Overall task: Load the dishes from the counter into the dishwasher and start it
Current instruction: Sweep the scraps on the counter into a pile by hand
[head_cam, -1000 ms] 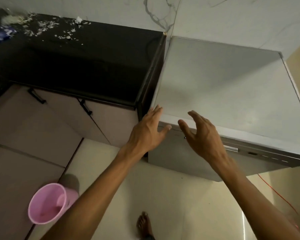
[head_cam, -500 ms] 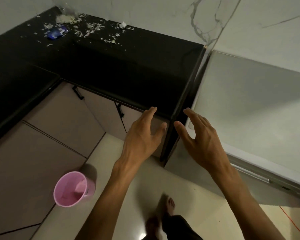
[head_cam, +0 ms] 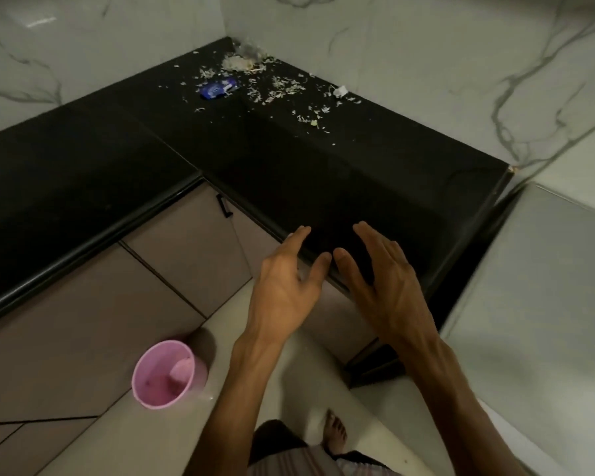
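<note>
1. Since the earlier frames, both hands have shifted left, off the dishwasher (head_cam: 543,286) front edge, to the black worktop (head_cam: 323,173) edge.
2. Head view: left hand (head_cam: 282,286) fingers spread, holding nothing, fingertips over the worktop's rim.
3. Right hand (head_cam: 389,286) likewise spread and empty, just beside the left, thumbs nearly meeting.
4. Dishwasher: grey top at right, butted against the worktop's end.
5. Worktop's far corner: pale scattered scraps (head_cam: 282,87), blue wrapper (head_cam: 217,89). No dishes visible.
6. Floor: pink cup (head_cam: 167,379) by the cabinets (head_cam: 83,324); a bare foot (head_cam: 335,432) below.
</note>
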`<action>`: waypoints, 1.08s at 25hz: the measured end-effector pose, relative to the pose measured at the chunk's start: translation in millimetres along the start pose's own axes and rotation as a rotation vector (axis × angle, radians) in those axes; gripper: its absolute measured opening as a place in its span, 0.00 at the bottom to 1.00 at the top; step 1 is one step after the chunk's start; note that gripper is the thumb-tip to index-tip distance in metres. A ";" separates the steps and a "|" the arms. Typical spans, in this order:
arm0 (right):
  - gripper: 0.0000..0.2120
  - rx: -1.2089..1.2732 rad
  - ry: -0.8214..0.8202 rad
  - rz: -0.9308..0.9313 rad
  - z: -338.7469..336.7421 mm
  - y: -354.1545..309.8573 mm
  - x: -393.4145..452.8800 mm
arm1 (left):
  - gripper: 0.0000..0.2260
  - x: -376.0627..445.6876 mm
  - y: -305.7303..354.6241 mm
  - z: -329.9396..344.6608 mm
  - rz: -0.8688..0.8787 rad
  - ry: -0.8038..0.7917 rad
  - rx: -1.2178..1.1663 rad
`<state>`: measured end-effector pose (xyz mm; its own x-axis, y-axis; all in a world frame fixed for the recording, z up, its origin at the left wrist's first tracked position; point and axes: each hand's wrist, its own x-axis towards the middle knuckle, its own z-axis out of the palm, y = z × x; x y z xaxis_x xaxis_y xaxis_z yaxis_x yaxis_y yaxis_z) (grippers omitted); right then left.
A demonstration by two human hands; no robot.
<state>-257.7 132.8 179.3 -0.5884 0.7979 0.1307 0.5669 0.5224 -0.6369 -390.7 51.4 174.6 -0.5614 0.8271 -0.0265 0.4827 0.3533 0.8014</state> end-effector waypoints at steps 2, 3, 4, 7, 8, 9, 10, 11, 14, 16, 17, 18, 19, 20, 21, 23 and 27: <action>0.39 -0.009 -0.010 -0.021 6.2 -6.4 23.3 | 0.26 16.2 -1.9 -11.4 -0.023 0.032 -0.019; 0.38 -0.016 -0.012 -0.033 9.4 -9.2 33.6 | 0.26 23.9 -3.6 -16.7 -0.034 0.043 -0.027; 0.38 -0.020 -0.017 -0.040 14.3 -12.7 45.9 | 0.26 34.2 -6.9 -23.1 -0.041 0.052 -0.032; 0.37 -0.006 -0.009 -0.042 35.4 -25.2 84.9 | 0.25 71.8 -24.2 -45.0 -0.014 0.075 -0.055; 0.36 0.002 0.007 -0.039 43.7 -30.6 97.3 | 0.25 84.7 -30.5 -53.4 0.007 0.074 -0.049; 0.36 0.016 0.022 -0.034 51.5 -37.3 109.4 | 0.24 98.0 -37.1 -62.5 0.036 0.075 -0.047; 0.36 0.032 0.033 -0.031 59.1 -44.8 121.9 | 0.24 111.6 -44.7 -72.0 0.067 0.081 -0.044; 0.36 0.043 0.038 -0.027 65.2 -51.8 132.2 | 0.24 122.7 -50.7 -80.8 0.096 0.088 -0.034; 0.37 0.076 0.045 -0.004 81.4 -71.2 161.8 | 0.24 155.9 -69.3 -105.8 0.102 0.079 -0.001; 0.37 0.089 0.052 0.004 91.7 -81.1 181.9 | 0.24 176.0 -80.8 -120.1 0.081 0.081 0.015; 0.37 0.091 0.047 0.008 96.3 -84.3 191.7 | 0.24 185.5 -85.5 -125.4 0.079 0.085 0.023; 0.36 0.093 0.039 0.012 100.3 -86.5 201.5 | 0.24 195.4 -90.3 -129.0 0.086 0.093 0.021; 0.36 0.093 0.032 0.010 103.2 -87.5 210.2 | 0.24 204.0 -94.3 -131.0 0.094 0.100 0.012; 0.35 0.089 0.030 0.006 105.5 -87.4 218.7 | 0.24 212.6 -97.2 -131.4 0.093 0.100 -0.004; 0.34 0.084 0.027 0.003 108.3 -86.3 229.8 | 0.24 223.7 -100.1 -130.9 0.084 0.095 -0.024; 0.34 0.077 0.024 -0.011 111.6 -83.1 253.4 | 0.25 246.3 -102.7 -129.5 0.077 0.092 -0.075; 0.34 0.077 -0.011 -0.008 115.3 -73.0 303.9 | 0.23 292.0 -96.0 -130.7 0.061 0.097 -0.119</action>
<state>-544.5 302.5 177.9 -0.5993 0.7902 0.1286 0.5161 0.5041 -0.6925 -688.8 201.9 168.0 -0.5985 0.7974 0.0775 0.4384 0.2449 0.8648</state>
